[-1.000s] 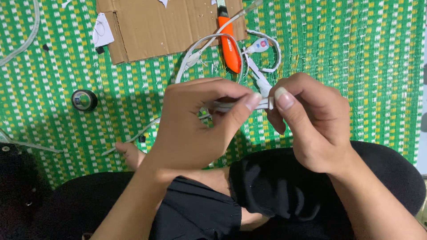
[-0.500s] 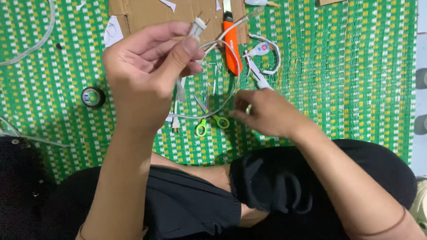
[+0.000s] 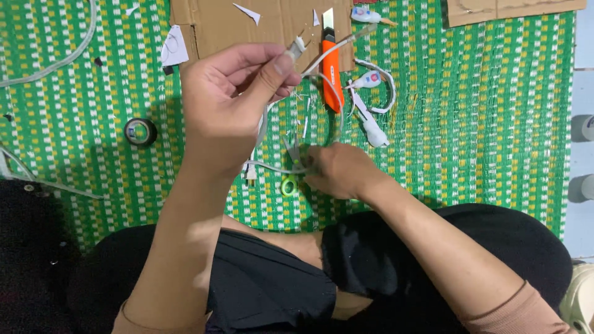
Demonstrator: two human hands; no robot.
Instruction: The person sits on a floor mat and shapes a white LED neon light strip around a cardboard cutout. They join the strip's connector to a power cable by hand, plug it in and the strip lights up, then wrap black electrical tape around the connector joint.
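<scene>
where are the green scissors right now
In the head view, the green-handled scissors lie on the green woven mat near the middle, under the right hand, which is on them, just below the orange utility knife.

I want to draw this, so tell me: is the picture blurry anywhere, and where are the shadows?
Head view: mostly sharp, a little soft on the right hand by the green-handled scissors. The raised left hand, pinching a white cable, casts a soft shadow on the green mat beside it. No strong glare.
</scene>
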